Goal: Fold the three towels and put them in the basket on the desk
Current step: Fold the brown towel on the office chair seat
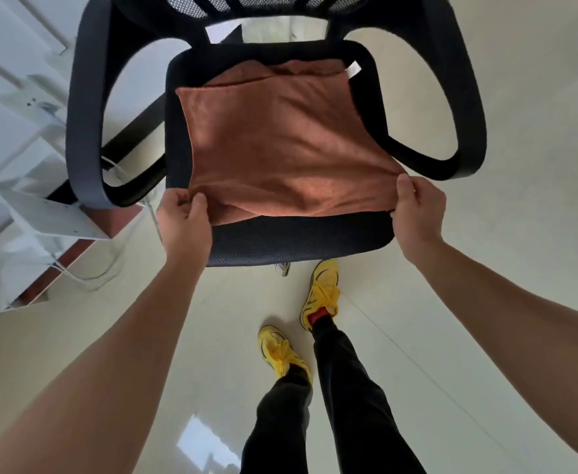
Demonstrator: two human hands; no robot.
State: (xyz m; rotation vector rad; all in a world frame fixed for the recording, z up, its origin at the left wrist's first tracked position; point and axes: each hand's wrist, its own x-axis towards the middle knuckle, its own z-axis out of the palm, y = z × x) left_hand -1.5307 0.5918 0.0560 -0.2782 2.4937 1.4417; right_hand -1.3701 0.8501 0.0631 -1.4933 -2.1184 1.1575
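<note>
An orange-brown towel [280, 138] lies spread over the seat of a black office chair [301, 237]. A white label sticks out at its far right corner. My left hand [183, 217] pinches the towel's near left corner. My right hand [417, 206] pinches the near right corner. The near edge is lifted slightly off the seat between my hands. More orange-brown cloth shows bunched under the far edge. No basket or desk top is in view.
The chair's black armrests [85, 131] curve out on both sides. White furniture frames and cables [41, 213] stand to the left on the pale tiled floor. My legs in dark trousers and yellow shoes [321, 292] are below the chair.
</note>
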